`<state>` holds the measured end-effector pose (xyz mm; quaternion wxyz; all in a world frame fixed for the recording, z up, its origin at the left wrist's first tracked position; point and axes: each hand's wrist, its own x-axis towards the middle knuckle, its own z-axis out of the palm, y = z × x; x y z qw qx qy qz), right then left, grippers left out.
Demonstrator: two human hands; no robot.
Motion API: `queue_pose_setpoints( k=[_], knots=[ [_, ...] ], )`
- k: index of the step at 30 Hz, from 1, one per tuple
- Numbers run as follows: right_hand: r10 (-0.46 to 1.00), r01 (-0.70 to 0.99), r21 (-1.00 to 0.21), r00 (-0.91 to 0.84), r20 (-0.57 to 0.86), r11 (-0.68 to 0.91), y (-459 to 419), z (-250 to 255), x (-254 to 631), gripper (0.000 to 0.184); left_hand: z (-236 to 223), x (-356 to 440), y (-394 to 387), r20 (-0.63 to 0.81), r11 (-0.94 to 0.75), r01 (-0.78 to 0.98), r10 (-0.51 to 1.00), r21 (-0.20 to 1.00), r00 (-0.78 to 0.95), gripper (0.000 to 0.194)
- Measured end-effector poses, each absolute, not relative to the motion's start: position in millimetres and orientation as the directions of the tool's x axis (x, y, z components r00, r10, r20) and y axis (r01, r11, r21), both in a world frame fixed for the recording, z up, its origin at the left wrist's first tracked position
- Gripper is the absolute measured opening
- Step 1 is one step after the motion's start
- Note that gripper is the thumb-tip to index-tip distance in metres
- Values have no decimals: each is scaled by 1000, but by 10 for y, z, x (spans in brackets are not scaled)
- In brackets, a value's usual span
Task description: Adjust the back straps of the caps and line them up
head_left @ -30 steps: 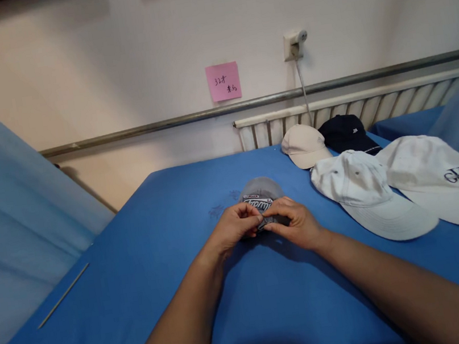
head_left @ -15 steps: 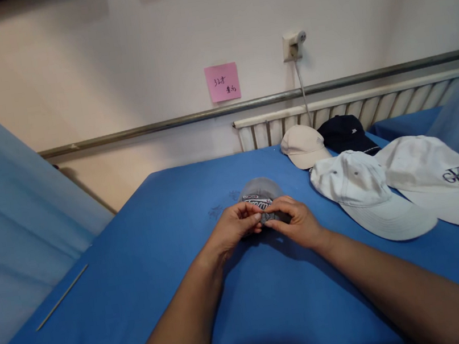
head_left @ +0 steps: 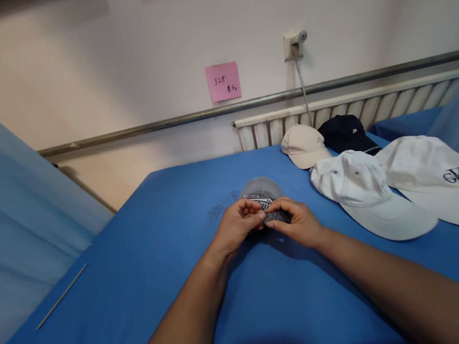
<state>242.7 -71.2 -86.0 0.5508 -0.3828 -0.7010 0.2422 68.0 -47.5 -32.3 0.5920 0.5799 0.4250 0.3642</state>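
Observation:
A grey cap (head_left: 261,185) with a lettered patch on its crown lies on the blue-covered table in front of me. My left hand (head_left: 240,221) pinches at the cap's near edge, fingertips pressed together. From the other side, my right hand (head_left: 296,220) grips the same near edge between thumb and fingers. The fingertips of both hands almost meet over a dark grey fold of the cap. Fingers hide part of the lettering and most of the near edge.
At the right lie a beige cap (head_left: 303,143), a navy cap (head_left: 347,132), a pale cap (head_left: 358,184) and a large white cap (head_left: 432,170). A thin stick (head_left: 62,296) rests at the left on the blue cloth (head_left: 145,299). Behind are a metal rail (head_left: 162,124) and a radiator (head_left: 353,103).
My left hand has shifted slightly right along the cap's near edge, closer to my right hand, covering more of the lettering. The right hand and the cap have hardly moved.

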Motion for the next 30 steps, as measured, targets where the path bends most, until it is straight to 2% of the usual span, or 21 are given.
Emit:
queue_pose_setpoints(
  k=[4,10,18,23,28,30],
  knots=[
    [790,254,-757,-48,611,602,-711,-862,2423,18,-295,655,-473,-40,18,61,924,998,380,31],
    [751,253,-722,-29,659,643,-707,-853,2440,21,-281,562,-447,-146,42,197,822,980,550,36],
    [729,262,-691,-78,681,673,-700,-886,2420,22,-344,578,-424,-181,105,174,837,979,516,39],
    [733,287,-694,-43,679,660,-720,-874,2426,27,-330,572,-428,-160,93,154,844,984,512,33],
    [745,258,-713,-39,666,652,-738,-838,2445,5,-319,592,-426,-116,50,149,872,988,475,29],
    [755,262,-722,-38,655,640,-728,-838,2441,2,-311,609,-438,-104,34,158,883,987,457,29]
  ],
)
